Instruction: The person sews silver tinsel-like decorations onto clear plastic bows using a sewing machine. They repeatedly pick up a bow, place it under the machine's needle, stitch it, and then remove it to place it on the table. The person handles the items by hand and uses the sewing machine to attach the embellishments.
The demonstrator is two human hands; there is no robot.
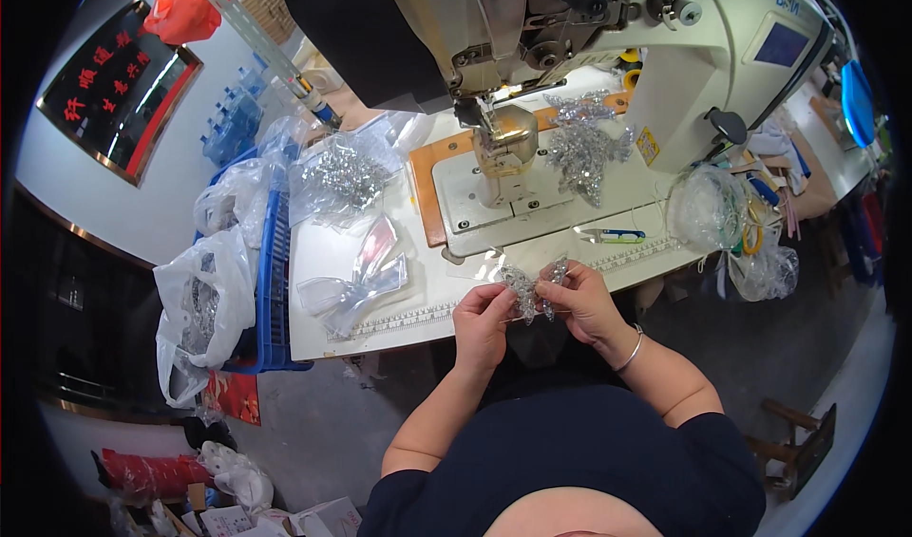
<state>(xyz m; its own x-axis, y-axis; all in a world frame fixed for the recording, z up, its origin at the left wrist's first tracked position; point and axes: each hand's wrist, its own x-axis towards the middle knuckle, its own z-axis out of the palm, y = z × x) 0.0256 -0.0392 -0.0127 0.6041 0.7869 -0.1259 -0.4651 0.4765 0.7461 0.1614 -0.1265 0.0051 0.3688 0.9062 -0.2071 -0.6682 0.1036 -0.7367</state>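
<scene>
My left hand [483, 322] and my right hand [581, 301] meet at the table's front edge. Between their pinched fingertips is a small silver sequined piece [522, 295], shaped like a bow or butterfly; my fingers cover part of it. A clear plastic scrap [475, 268] lies just beyond my left fingers. Past my right hand rest thread snips [613, 236] with a blue and green handle. More silver sequined pieces [584, 152] are heaped beside the post of the sewing machine [508, 152]. To the left lies a shiny, translucent white bow [363, 281].
A measuring tape [408, 319] runs along the front of the white table. On its left, a blue crate [274, 281] holds plastic bags. An open bag of silver pieces [342, 176] sits at the back left. Clear bags and scissors [752, 238] crowd the right end.
</scene>
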